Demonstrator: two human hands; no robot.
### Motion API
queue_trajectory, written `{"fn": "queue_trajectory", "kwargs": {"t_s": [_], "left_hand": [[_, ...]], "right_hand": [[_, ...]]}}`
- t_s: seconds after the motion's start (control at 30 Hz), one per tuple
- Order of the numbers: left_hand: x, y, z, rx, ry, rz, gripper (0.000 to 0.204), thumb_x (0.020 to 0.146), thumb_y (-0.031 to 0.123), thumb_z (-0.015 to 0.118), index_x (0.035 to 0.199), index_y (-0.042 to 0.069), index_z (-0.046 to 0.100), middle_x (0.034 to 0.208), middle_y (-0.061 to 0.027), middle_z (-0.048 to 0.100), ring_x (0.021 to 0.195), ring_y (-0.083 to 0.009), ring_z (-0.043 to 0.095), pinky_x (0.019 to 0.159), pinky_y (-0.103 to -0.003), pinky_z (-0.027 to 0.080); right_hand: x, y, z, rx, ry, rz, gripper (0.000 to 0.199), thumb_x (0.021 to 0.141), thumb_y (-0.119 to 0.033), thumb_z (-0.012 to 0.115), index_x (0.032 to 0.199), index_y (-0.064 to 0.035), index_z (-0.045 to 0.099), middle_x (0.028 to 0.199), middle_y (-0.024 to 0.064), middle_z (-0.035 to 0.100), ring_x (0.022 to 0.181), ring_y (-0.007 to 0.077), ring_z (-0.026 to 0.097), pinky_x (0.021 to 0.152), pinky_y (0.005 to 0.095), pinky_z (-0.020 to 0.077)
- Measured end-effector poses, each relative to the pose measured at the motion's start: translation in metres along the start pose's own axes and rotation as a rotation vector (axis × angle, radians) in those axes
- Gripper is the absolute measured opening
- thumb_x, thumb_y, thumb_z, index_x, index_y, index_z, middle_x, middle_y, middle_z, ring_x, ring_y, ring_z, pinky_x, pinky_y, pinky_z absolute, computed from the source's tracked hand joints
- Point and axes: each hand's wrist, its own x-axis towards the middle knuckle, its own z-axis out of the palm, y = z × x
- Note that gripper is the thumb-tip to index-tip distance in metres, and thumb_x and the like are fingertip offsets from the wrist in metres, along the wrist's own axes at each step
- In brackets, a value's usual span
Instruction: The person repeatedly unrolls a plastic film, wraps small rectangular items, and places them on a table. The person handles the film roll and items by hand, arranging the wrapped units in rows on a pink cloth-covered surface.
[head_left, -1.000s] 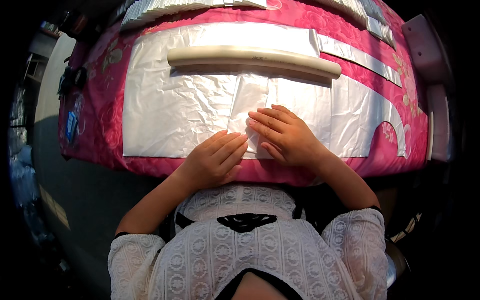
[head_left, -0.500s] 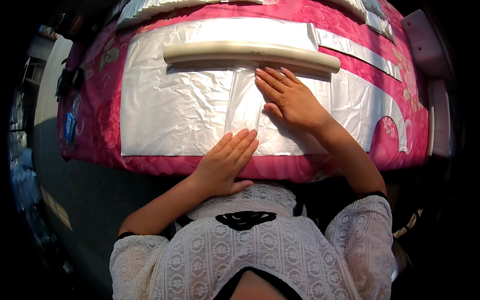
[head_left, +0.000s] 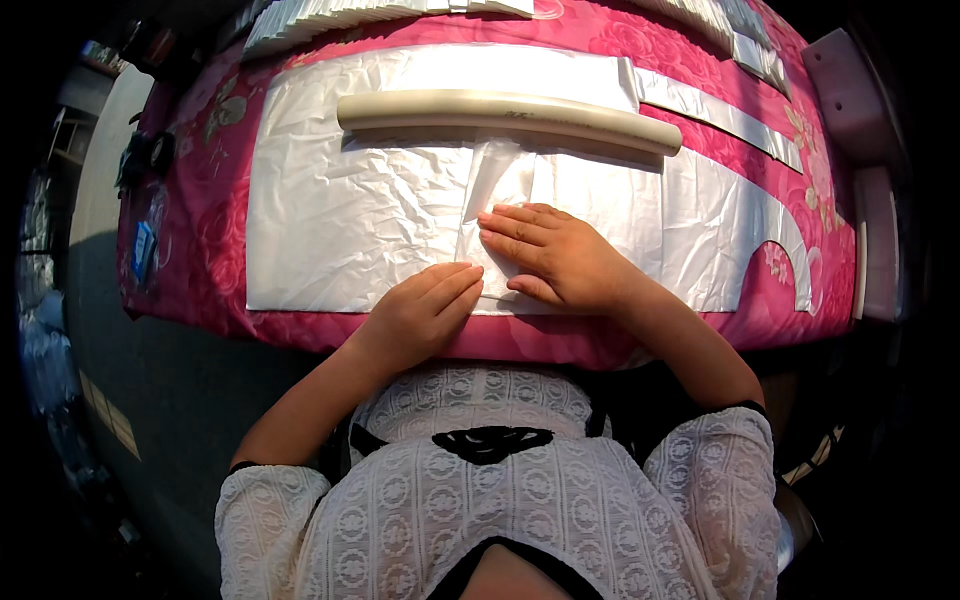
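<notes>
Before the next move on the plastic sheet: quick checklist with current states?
1. Left hand flat on the plastic sheet: ok.
2. Right hand flat on the folded strip: ok.
3. Cream tube lies across the sheet's far part, apart from both hands: ok.
4. Sheet lies fully on the pink floral cloth: ok.
5. Sheet free of wrinkles: not ok, creased.
6. Fold edge aligned under the palms: cannot tell.

Left hand point(head_left: 420, 310): palm down, fingers together and extended, pointing up and right, flat on surface. Left forearm enters from lower left, elbow bent. Right hand point(head_left: 555, 255): palm down, fingers extended and slightly spread, pointing left, pressed flat. Right forearm angles in from lower right. Fingertips of both hands nearly meeting. Neither hand gripping anything.
</notes>
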Motion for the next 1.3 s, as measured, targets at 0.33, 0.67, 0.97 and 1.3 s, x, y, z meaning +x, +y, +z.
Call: {"fn": "queue_trajectory", "kwargs": {"t_s": [0.33,0.67,0.97,1.3], "left_hand": [[0.004,0.013,-0.008,-0.197,0.094,-0.141,0.02,0.072,0.01,0.065,0.088,0.001,0.06,0.1,-0.0092,0.062,0.089,-0.0233,0.062,0.077,-0.034,0.052],[-0.004,0.009,-0.009,-0.033,-0.116,0.027,0.054,0.074,0.033,0.064,0.115,0.0,0.053,0.121,-0.0121,0.054,0.115,-0.0238,0.05,0.097,-0.039,0.038],[-0.001,0.01,-0.005,0.086,-0.055,0.094,0.05,0.069,0.021,0.063,0.113,-0.001,0.053,0.117,-0.014,0.055,0.107,-0.0255,0.055,0.091,-0.036,0.043],[0.007,0.009,0.0,-0.127,0.023,-0.13,0.046,0.07,0.009,0.062,0.113,-0.002,0.054,0.098,-0.0132,0.063,0.085,-0.026,0.061,0.072,-0.035,0.047]], "right_hand": [[-0.002,-0.004,-0.001,0.171,0.063,-0.004,0.043,0.069,-0.008,0.06,0.111,-0.002,0.057,0.116,0.01,0.058,0.109,0.0273,0.053,0.092,0.0377,0.0428],[-0.018,-0.037,0.01,-0.048,0.138,-0.065,0.029,0.075,-0.011,0.054,0.103,-0.005,0.061,0.111,0.006,0.059,0.105,0.0205,0.054,0.084,0.0322,0.0457],[-0.028,-0.036,0.014,-0.049,0.156,-0.013,0.03,0.077,-0.012,0.054,0.106,-0.0085,0.06,0.114,0.0049,0.057,0.106,0.0206,0.053,0.084,0.0328,0.0451],[-0.03,-0.036,0.008,0.057,0.27,0.176,0.024,0.071,-0.008,0.061,0.095,-0.0112,0.064,0.088,0.001,0.063,0.073,0.0189,0.057,0.064,0.0296,0.0469]]}}
